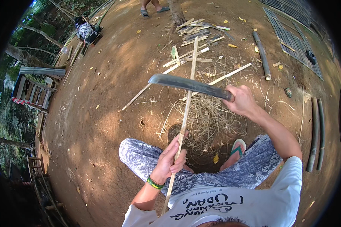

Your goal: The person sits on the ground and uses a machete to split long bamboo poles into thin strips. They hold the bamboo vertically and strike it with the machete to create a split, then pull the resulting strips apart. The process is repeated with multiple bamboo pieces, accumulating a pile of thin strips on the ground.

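In my left hand is a long, pale bamboo strip, the fingers wrapped round its lower part. The strip slants up and away from my body. My right hand grips the handle of a machete, whose dark, broad blade points left. That blade crosses over the strip well above my left hand; I cannot tell whether the two touch. Below the blade, between my feet and the strip, lies a heap of thin bamboo shavings. A dark stump-like block shows partly behind the strip.
Split bamboo slats are piled by a tree trunk. Bamboo poles lie on the right, with more poles nearer. A slatted bamboo panel is far right. One person crouches far left; another person's legs stand behind.
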